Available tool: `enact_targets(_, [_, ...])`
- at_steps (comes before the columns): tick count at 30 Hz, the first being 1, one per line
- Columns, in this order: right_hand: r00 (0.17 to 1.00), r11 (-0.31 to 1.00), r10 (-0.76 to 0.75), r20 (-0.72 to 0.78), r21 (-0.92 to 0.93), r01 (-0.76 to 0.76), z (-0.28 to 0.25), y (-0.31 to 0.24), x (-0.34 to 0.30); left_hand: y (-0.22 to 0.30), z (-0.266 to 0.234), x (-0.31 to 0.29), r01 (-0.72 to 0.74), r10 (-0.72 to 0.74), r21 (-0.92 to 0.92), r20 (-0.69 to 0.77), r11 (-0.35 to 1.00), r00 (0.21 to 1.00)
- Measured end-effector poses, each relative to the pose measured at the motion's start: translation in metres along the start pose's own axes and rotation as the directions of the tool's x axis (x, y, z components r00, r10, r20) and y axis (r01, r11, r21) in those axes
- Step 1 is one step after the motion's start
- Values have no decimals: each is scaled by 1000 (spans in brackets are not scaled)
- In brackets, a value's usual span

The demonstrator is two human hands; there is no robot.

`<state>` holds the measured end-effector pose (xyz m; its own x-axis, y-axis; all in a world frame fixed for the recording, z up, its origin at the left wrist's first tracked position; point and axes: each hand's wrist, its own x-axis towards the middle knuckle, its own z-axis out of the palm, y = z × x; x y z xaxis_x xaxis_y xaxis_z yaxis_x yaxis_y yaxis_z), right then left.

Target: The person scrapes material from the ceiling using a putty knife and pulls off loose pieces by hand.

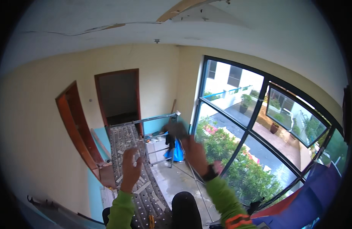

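My right hand (pixel 195 154) is raised in front of me, closed around a blurred dark grey tool (pixel 176 129). Motion smears the tool, so its exact kind does not show. A dark band circles that wrist. Left of it, my left hand (pixel 131 171) hangs in the air above a perforated metal platform (pixel 157 191), fingers apart and holding nothing. Pale broken strips and scraps lie over the platform. An orange-handled tool (pixel 151 220) rests near my dark-clad knee (pixel 186 210).
A metal rail (pixel 145 121) crosses the platform's far end. Beyond its right side, a lower floor (pixel 176 177) holds a blue bag (pixel 176 152). Large dark-framed windows (pixel 246 131) line the right, one pane tilted outward. Overhead, the ceiling (pixel 88 32) has a crack and a torn brown edge (pixel 179 9).
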<state>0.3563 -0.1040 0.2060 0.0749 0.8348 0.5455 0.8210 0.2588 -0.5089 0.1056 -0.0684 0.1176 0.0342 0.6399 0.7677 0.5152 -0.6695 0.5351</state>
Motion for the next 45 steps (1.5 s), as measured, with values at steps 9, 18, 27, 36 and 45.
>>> enact_targets(9, [560, 318, -799, -220, -944, 83, -274, -105, 121, -69, 24, -25, 39, -43, 19, 298, 999, 954])
enact_targets(18, [449, 8, -892, -40, -997, -72, -298, -153, 118, 53, 13, 70, -55, 99, -734, 17, 677, 995])
enact_targets(27, [534, -42, -840, -91, -972, -231, -286, -158, 115, 116, -28, 94, -290, 211, -827, -212, 481, 954])
enact_targets(36, [634, -176, -771, -56, -938, -297, -284, -174, 116, 95, -32, 92, -210, 32, -844, -223, 493, 974])
enact_targets(45, [595, -260, -797, 102, -947, -186, -259, -182, 125, 86, -36, 96, -211, 34, -810, -230, 547, 973])
